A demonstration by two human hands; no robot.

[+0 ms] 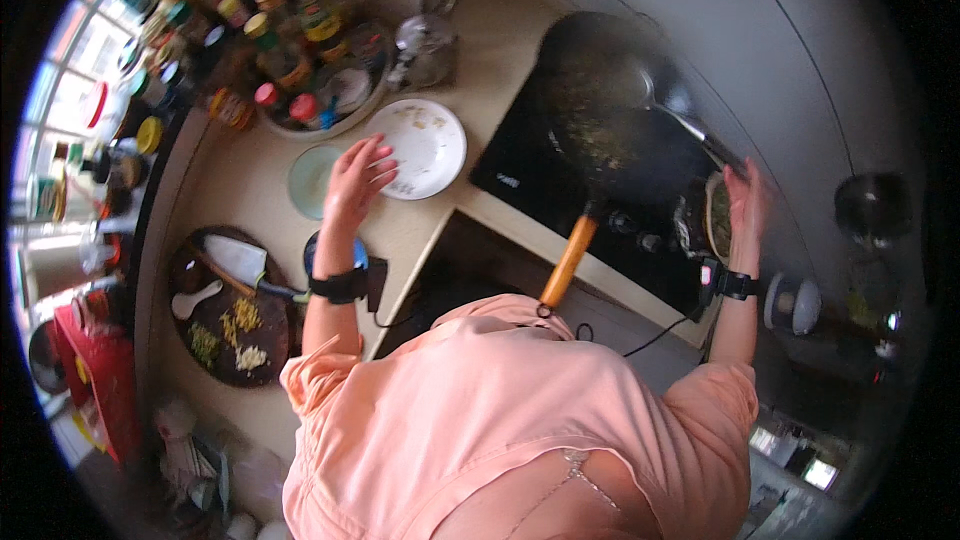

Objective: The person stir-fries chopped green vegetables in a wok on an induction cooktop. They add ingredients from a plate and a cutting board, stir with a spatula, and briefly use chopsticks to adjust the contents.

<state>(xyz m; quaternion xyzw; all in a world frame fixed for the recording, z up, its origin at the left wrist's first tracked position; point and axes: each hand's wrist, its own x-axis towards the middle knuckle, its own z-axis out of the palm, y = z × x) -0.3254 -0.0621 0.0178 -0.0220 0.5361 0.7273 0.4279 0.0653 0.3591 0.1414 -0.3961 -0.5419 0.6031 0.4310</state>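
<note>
My right hand (pixel 742 202) is closed around the end of a metal ladle or spatula (pixel 694 133), whose head rests in a dark wok (pixel 555 90). Chopped greenish food (pixel 596 139) lies in the wok, partly veiled by steam. The wok sits on a black cooktop (pixel 510 169), its wooden handle (pixel 570 259) pointing toward my body. With fingers spread and nothing held, my left hand (pixel 360 176) hovers by the left rim of a white plate (pixel 431 154) that bears food scraps. Beneath that hand is a glass bowl (pixel 304 180), partly covered by it.
A round chopping board (pixel 274 315) holds a cleaver (pixel 238 259), a white spoon (pixel 196 300) and minced piles (pixel 241 322). Bottles crowd a round tray (pixel 296 127) behind the plate. A glass jug (pixel 426 49) stands near the wall. Beside my right wrist is a container (pixel 718 217).
</note>
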